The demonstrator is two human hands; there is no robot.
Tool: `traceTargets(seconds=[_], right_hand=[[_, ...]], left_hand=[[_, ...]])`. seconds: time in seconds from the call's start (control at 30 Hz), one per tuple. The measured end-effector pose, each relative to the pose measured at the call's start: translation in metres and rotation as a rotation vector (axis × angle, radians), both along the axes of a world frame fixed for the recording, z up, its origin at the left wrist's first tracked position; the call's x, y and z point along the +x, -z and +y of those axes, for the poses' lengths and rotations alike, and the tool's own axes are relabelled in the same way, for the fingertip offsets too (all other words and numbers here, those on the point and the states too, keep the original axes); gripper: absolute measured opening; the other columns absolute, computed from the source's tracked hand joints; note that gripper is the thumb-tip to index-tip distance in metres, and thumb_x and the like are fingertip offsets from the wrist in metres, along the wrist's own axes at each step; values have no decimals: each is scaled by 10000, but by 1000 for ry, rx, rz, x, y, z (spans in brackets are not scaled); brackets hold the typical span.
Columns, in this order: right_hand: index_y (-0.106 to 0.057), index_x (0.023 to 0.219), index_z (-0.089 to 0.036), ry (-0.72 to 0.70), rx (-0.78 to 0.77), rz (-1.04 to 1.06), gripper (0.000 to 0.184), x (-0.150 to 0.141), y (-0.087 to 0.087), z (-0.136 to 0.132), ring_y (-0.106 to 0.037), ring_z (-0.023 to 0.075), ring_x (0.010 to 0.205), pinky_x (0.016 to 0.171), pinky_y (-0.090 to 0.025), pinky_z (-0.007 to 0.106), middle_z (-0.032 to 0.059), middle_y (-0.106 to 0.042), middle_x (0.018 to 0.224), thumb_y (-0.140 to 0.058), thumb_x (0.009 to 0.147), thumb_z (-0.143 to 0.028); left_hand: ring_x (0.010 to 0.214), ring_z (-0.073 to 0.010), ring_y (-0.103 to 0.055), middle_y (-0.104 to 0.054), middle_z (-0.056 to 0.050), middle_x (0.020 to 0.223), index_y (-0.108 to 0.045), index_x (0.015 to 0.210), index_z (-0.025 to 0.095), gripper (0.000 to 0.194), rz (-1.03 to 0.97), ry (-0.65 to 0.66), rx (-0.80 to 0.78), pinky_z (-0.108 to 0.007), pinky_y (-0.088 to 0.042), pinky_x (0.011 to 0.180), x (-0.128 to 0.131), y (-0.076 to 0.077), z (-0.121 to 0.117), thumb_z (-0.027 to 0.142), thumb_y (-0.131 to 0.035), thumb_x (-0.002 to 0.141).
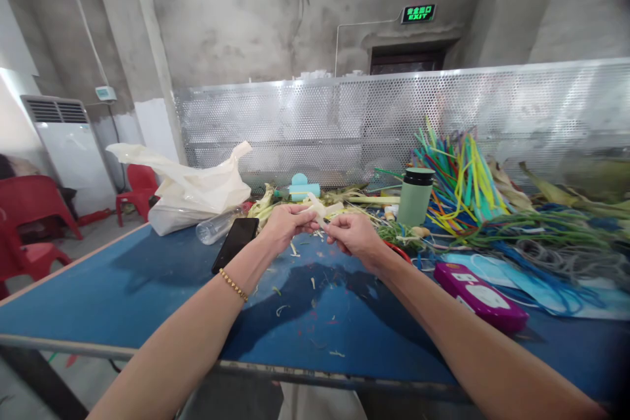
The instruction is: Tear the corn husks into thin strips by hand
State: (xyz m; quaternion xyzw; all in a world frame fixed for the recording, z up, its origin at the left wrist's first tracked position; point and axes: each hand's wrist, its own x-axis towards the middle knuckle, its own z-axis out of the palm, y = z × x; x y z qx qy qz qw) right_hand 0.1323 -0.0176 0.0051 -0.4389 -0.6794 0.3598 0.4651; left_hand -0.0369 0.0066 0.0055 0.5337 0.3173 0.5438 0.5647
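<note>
My left hand [291,223] pinches a pale cream strip [321,209] that looks like dried husk or leaf. From the other side, my right hand [353,235] has its fingertips closed on the same strip, and the two hands are a short way apart above the table. Short ends of the strip stick up and out between them. Its exact kind cannot be made out. Beneath the hands, small pale scraps [313,283] lie scattered on the blue table [162,302]. A black phone [237,244] lies just left of my left hand.
At the left stand a cream plastic bag [197,190] and a clear bottle [216,228]. Right of my hands are a green jar [415,200], bundled coloured strips [467,177], a purple box [480,295] and blue masks [541,285]. A perforated metal panel [295,125] runs behind.
</note>
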Motion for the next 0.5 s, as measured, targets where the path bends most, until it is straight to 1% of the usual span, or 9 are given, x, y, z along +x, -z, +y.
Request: traceTargets(seconds=[0.2,0.27,0.37,0.43,0.5], right_hand=[[-564,582,-153,15,-4,-75,198,0,0,3,-418,52,330,329,-282,185,5,-618,520,-652,717,-269],[-568,593,-152,-15,-20,-117,201,2,0,4,-451,59,342,330,-300,182,11,-635,543,-653,729,-273],[-590,613,-147,-53,-65,-168,247,5,-2,6,-517,81,390,339,-330,187,44,-674,619,-646,764,-336],[-616,663,-143,-3,-82,-143,279,8,-5,7,-542,90,426,349,-342,193,66,-692,686,-621,794,-389],[-632,740,-139,103,-57,-83,301,11,-9,10,-553,94,466,371,-359,197,78,-698,748,-601,812,-430]], left_hand=[[595,-106,-632,-688,-62,687,-699,809,73,206,0,-6,17,-229,-508,609,0,3,2,195,-791,670],[595,-107,-631,-687,-66,689,-699,812,66,217,10,10,17,-229,-507,607,-1,4,2,206,-791,673],[580,-101,-624,-689,-76,700,-701,824,56,227,19,22,13,-227,-507,604,-1,5,2,210,-787,681],[568,-100,-621,-682,-76,681,-702,824,54,219,22,20,18,-226,-506,602,-1,5,2,211,-779,692],[563,-103,-622,-675,-74,662,-701,806,59,202,39,16,22,-230,-505,602,0,5,2,217,-773,702]])
